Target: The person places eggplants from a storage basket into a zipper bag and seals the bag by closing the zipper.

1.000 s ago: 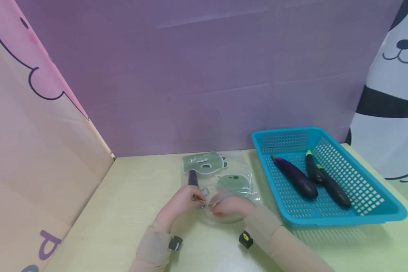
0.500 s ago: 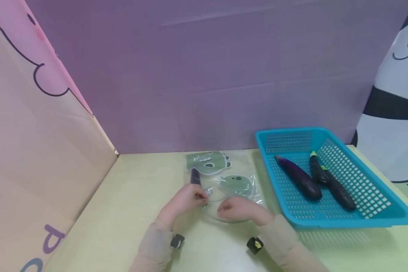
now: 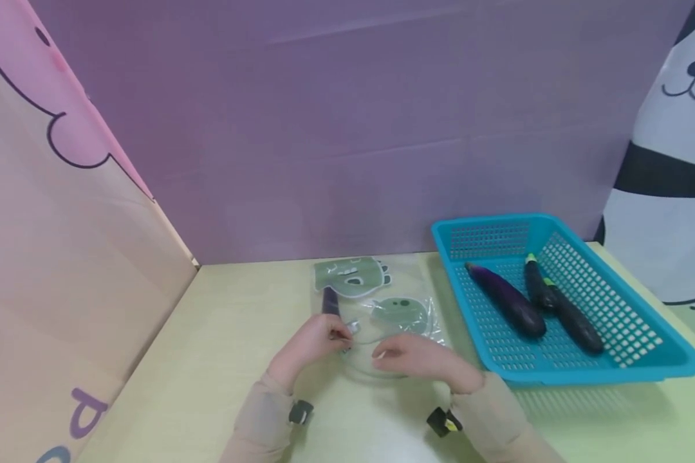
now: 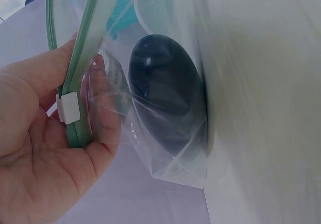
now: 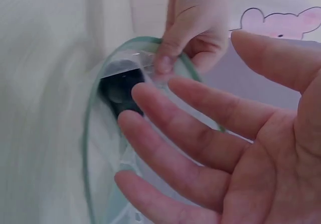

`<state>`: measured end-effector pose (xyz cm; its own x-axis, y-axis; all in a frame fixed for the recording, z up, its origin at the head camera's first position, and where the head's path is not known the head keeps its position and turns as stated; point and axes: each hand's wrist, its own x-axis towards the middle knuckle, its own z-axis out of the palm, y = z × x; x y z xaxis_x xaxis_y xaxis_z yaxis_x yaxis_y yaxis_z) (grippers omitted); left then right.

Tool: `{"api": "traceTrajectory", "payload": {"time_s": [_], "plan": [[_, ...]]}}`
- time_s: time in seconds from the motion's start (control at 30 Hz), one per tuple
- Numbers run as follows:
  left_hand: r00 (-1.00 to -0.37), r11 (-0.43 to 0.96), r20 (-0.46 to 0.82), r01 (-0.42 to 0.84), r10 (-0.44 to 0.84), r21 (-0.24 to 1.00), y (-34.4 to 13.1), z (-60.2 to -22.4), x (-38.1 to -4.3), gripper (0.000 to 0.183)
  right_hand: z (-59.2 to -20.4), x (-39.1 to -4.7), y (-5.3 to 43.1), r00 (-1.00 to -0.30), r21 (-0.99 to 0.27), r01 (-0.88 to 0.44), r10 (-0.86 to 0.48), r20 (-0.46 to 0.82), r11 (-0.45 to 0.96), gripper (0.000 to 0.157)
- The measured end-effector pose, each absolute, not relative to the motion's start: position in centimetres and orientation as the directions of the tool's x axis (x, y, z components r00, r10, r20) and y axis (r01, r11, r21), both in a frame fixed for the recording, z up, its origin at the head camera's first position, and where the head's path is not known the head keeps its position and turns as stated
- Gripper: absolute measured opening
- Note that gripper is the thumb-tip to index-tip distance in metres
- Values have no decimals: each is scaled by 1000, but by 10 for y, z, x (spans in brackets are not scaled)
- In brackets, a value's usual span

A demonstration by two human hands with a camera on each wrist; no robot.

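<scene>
A clear slider zip bag [image 3: 402,314] with green cartoon prints lies on the table, its mouth spread toward me. Inside, along its left side, is a dark eggplant [image 4: 165,88]. My left hand [image 3: 311,342] grips the bag's green zip edge [image 4: 83,43] beside the white slider [image 4: 69,107]. At the right of the mouth is my right hand [image 3: 419,357]; in the right wrist view its fingers [image 5: 165,148] are spread and slightly bent, holding nothing. Whether they touch the bag's rim cannot be told.
To the right stands a blue perforated basket [image 3: 556,376] holding a large purple eggplant [image 3: 509,301] and two slimmer dark ones, one of them a dark eggplant [image 3: 576,321]. A purple backdrop [image 3: 324,128] rises behind the table [image 3: 231,321], with a printed panel on each side.
My right hand has come away from beside the left hand, to the right, and the bag's mouth shows wider. The left hand keeps its grip in place.
</scene>
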<state>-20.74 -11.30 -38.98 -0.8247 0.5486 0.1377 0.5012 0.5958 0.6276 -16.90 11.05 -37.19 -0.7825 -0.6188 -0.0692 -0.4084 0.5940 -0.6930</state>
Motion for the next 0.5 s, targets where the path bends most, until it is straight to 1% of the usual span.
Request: {"api": "traceTrajectory", "payload": {"time_s": [0.3,0.5], "plan": [[-827,597,131,494,546,632,-113,-390,-207,8,-358,-160,114,-802,-709,-405,-596,-27,577,36],[-832,597,117,479,542,643,-113,-390,-206,9,-354,-158,119,-834,-694,-406,-551,16,595,35]]}}
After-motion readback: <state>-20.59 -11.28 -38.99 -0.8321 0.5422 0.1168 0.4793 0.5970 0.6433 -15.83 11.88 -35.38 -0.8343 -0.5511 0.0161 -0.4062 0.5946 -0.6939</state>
